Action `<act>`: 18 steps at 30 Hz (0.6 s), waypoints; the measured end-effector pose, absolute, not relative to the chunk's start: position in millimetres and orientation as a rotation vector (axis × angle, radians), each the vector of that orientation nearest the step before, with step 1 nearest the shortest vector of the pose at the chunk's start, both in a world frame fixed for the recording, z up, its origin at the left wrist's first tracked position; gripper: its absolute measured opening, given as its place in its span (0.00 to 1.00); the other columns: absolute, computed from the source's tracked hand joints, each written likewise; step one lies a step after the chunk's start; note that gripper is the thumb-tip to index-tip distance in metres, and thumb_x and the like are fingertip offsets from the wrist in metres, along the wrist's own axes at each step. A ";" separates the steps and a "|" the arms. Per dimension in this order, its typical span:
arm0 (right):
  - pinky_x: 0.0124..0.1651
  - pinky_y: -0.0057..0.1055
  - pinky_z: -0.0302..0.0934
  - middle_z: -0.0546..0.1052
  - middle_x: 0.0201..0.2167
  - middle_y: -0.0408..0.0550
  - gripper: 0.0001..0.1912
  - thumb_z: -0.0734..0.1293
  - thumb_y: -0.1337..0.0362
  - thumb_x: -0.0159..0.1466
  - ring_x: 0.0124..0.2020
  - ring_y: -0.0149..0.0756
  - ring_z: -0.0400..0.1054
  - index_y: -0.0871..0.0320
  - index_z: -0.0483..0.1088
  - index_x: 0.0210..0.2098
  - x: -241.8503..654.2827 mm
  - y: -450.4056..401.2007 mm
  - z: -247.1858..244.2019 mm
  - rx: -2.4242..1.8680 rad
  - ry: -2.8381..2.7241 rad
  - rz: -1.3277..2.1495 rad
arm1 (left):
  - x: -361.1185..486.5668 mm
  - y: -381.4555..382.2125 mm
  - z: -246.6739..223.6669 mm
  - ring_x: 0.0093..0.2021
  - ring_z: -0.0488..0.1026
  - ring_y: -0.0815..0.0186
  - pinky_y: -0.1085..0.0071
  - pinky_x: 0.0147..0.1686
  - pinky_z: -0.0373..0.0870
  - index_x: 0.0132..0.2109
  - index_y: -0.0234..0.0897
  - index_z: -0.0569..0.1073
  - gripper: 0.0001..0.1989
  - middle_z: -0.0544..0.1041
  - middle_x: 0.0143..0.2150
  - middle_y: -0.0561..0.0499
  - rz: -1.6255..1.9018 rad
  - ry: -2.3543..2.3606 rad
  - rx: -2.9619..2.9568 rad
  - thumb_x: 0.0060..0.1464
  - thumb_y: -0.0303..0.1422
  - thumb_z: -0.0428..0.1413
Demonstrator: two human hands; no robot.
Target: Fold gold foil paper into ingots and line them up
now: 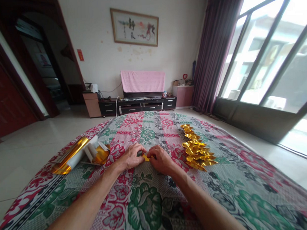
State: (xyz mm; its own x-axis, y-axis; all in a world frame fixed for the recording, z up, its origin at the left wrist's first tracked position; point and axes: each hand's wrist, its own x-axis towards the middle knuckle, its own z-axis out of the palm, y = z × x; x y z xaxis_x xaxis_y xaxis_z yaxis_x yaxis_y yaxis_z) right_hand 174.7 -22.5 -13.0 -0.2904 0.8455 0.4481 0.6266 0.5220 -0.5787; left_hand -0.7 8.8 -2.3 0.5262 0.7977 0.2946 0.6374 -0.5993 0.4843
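Note:
Between my two hands is a small piece of gold foil paper (pixel 146 157), mostly covered by fingers. My left hand (pixel 131 156) pinches its left side, and my right hand (pixel 159 158) grips the right side with curled fingers. Both hands rest low over the flowered tablecloth (pixel 143 202). To the right of my right hand lies a row of folded gold paper pieces (pixel 197 148), pointed at the ends and overlapping one another. Left of my left hand are a roll of gold foil paper (pixel 73 156) and a curled stack of gold-and-white sheets (pixel 99 153).
The table's rounded far edge faces a low black TV cabinet (pixel 135 107), above which a pink cloth (pixel 143 81) covers a screen. A framed picture (pixel 134 27) hangs on the wall. Purple curtains (pixel 208 56) and a large window stand at right; a red door (pixel 9 96) is at left.

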 end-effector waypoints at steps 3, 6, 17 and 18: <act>0.46 0.30 0.61 0.73 0.36 0.49 0.15 0.59 0.79 0.50 0.41 0.34 0.66 0.58 0.73 0.30 178.1 -21.4 -15.7 -1.141 -1.943 0.290 | -2.4 7.8 -1.9 0.44 0.67 0.62 0.66 0.46 0.63 0.39 0.36 0.72 0.12 0.71 0.40 0.49 0.726 1.168 2.458 0.44 0.27 0.53; 0.53 0.34 0.57 0.69 0.48 0.53 0.17 0.58 0.78 0.53 0.50 0.37 0.63 0.60 0.71 0.38 181.1 -19.3 -16.8 -1.201 -1.892 0.197 | -2.9 7.1 -0.5 0.43 0.67 0.62 0.66 0.46 0.63 0.39 0.35 0.72 0.12 0.72 0.40 0.49 0.731 1.161 2.488 0.43 0.26 0.53; 0.46 0.31 0.57 0.74 0.38 0.49 0.13 0.59 0.68 0.60 0.42 0.36 0.66 0.55 0.69 0.42 179.4 -17.3 -13.1 -1.384 -2.031 0.145 | -4.8 6.8 1.0 0.46 0.68 0.65 0.68 0.50 0.63 0.40 0.39 0.72 0.13 0.74 0.43 0.52 0.753 0.964 2.600 0.46 0.23 0.51; 0.45 0.30 0.57 0.73 0.38 0.48 0.13 0.60 0.69 0.59 0.41 0.36 0.66 0.55 0.69 0.42 179.6 -17.1 -13.8 -1.389 -2.032 0.135 | -4.8 7.5 0.0 0.47 0.68 0.65 0.68 0.52 0.62 0.40 0.39 0.71 0.14 0.74 0.45 0.51 0.780 0.953 2.613 0.46 0.22 0.51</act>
